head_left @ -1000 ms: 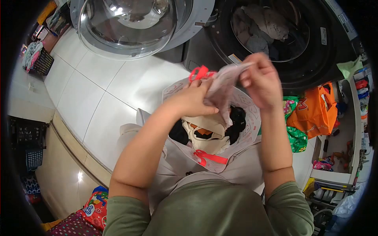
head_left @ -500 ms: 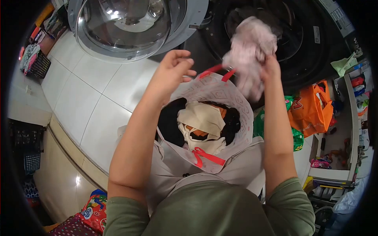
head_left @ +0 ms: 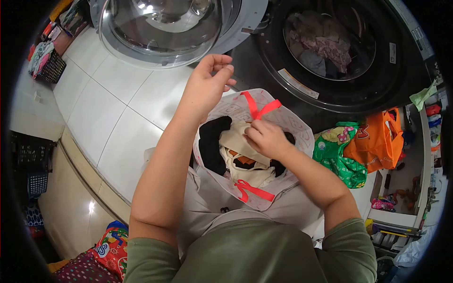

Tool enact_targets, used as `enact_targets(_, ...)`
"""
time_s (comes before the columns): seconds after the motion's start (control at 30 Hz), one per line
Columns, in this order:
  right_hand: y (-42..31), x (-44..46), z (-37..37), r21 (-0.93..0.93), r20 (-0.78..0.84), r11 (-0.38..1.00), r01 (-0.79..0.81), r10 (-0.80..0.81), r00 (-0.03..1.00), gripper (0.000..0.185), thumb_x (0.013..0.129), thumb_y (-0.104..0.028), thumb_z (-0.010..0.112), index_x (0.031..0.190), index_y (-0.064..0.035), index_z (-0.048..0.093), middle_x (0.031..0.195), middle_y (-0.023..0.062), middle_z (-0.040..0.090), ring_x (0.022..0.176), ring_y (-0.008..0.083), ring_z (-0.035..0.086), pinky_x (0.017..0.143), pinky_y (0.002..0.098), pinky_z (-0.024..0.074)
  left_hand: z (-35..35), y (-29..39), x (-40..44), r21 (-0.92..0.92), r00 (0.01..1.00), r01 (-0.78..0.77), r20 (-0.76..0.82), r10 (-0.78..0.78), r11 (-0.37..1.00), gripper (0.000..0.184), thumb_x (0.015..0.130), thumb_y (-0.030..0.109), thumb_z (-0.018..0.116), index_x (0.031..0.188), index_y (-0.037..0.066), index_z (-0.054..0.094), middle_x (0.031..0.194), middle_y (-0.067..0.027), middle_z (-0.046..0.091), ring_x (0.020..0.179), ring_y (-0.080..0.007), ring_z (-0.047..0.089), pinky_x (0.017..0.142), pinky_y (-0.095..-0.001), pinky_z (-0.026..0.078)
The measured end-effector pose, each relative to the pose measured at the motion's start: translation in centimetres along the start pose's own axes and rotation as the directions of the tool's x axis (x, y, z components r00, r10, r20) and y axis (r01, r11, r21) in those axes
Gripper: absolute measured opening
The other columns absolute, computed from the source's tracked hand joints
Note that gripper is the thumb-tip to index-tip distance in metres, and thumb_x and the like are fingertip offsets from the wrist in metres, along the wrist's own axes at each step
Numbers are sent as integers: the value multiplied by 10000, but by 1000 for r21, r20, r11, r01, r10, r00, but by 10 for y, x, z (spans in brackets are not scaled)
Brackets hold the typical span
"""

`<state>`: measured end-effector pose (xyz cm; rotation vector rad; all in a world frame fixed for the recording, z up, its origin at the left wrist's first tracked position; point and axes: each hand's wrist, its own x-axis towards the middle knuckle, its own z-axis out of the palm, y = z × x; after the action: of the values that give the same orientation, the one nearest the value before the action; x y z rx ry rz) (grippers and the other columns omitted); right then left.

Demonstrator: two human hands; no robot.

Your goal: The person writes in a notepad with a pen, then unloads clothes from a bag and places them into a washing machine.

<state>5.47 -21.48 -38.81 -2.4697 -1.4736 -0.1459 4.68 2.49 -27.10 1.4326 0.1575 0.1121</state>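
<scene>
A white patterned bag with red ribbon handles stands upright between my legs. Inside it lie a black cloth and cream garments, with some orange fabric showing. My right hand is over the cream cloth, its fingers bent against it; whether they grip it is hard to tell. Raised beyond the bag's left rim, my left hand is empty, its fingers loosely apart. The pinkish garment rests among grey clothes in the drum of the dark front-loading machine.
The round glass door hangs open at the upper left. Right of the bag are a green bag and an orange bag. A laundry basket stands far left, and a red bag lies lower left.
The pinkish garment has gone from my right hand into the drum. My right hand has come back down to the clothes in the bag. My left hand has lifted off the bag.
</scene>
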Motion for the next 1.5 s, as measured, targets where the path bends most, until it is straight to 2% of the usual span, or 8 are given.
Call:
enact_targets(0.17, 61, -55, 102, -434, 690, 775, -459, 614, 384, 360, 759, -287, 734, 1021, -48, 673, 1066, 133, 677, 921, 285, 670, 837, 398, 531, 1, -6, 0, 116, 997, 20, 68, -28, 993, 321, 927, 202, 581, 1188, 17, 557, 1092, -87, 601, 906, -154, 618, 806, -295, 487)
enact_targets(0.33, 48, -9, 20, 176, 625, 764, -621, 401, 670, 272, 749, -265, 698, 914, -48, 693, 853, 107, 691, 791, 221, 646, 729, 372, 502, 0, -4, -8, 391, 943, -54, 323, -82, 919, 471, 875, 253, 668, 1258, 9, 539, 1088, -71, 605, 909, -174, 616, 807, -302, 494)
enact_targets(0.43, 15, 24, -94, 899, 413, -39, -437, 410, 813, 98, 819, -81, 679, 909, -43, 683, 755, -15, 614, 662, 63, 551, 601, 214, 437, 9, -28, -18, 644, 868, -376, 497, 9, 667, 505, 861, 249, 681, 1281, 5, 539, 1101, -96, 620, 954, -218, 623, 829, -306, 499)
enact_targets(0.7, 9, 30, -124, 690, 471, 438, -576, 334, 817, 478, 771, -209, 786, 1154, 32, 635, 965, 70, 674, 844, 129, 606, 801, 297, 496, 37, -4, -27, -124, 918, 154, 384, -96, 980, 406, 864, 271, 697, 1170, 17, 617, 1069, -106, 675, 992, -181, 627, 854, -306, 493)
enact_targets(0.83, 81, 39, -142, 936, 297, -343, -82, 643, 705, 197, 879, -49, 579, 1049, 43, 609, 971, 130, 680, 856, 229, 676, 799, 365, 563, 19, 4, -15, 2, 955, 83, 286, -80, 997, 469, 890, 278, 684, 1253, 18, 541, 1157, -79, 613, 1059, -162, 581, 850, -333, 495)
enact_targets(0.9, 159, 26, -145, 774, -182, -148, 615, 878, 442, 244, 927, -10, 483, 1143, 96, 516, 1125, 171, 632, 1038, 305, 634, 930, 394, 525, 17, 4, -8, -104, 983, 67, 178, -48, 992, 473, 914, 308, 635, 1267, 22, 505, 1142, -59, 554, 1003, -169, 566, 864, -329, 470)
enact_targets(1.07, 118, 14, -51, 686, -515, 701, -194, 657, 551, 269, 895, -86, 620, 1150, -21, 568, 1015, 78, 614, 826, 145, 591, 743, 268, 488, 9, 1, -1, -158, 993, 91, 90, -78, 983, 375, 924, 286, 620, 1190, 29, 556, 1117, -54, 561, 975, -159, 575, 834, -308, 463)
enact_targets(1.5, 38, -6, 53, 62, 427, 898, -436, 371, 825, 173, 811, -85, 582, 959, -51, 665, 1133, 164, 596, 1014, 337, 614, 845, 439, 501, 0, 5, -11, 261, 921, 122, 329, -207, 958, 488, 878, 374, 665, 1211, 28, 577, 1157, -91, 595, 1013, -187, 591, 862, -325, 481)
